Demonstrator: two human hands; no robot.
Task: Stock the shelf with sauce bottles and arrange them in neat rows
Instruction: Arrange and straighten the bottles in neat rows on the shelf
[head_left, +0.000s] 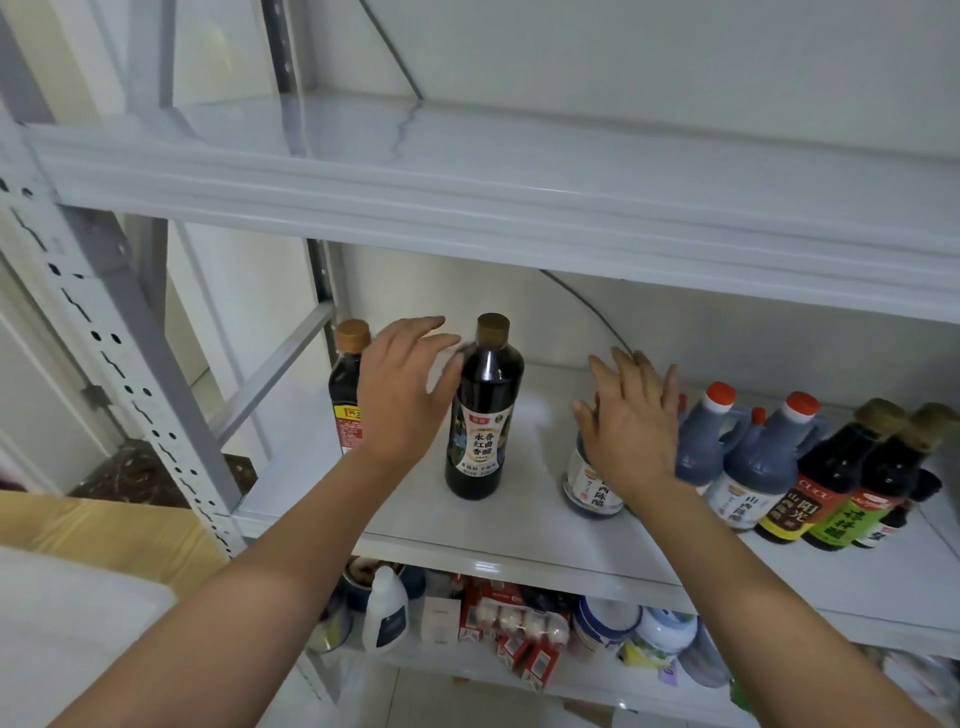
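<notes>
A tall dark vinegar bottle (483, 415) with a brown cap stands upright on the white middle shelf (519, 535). My left hand (402, 395) hovers just left of it with fingers spread, thumb close to the bottle's shoulder, holding nothing. Behind that hand stands another dark bottle (345, 384) with an orange-brown cap. My right hand (631, 421) is spread open over a jug-shaped vinegar bottle (592, 483), hiding its top. Right of it stand two red-capped jugs (758, 457) and several dark bottles (852, 478) in a row.
An upper shelf (467, 208) overhangs the bottles, leaving limited headroom. The lower shelf (519, 623) holds a white bottle, red packs and round tubs. A perforated metal upright (130, 374) stands at the left. A cardboard box (104, 530) lies at the lower left.
</notes>
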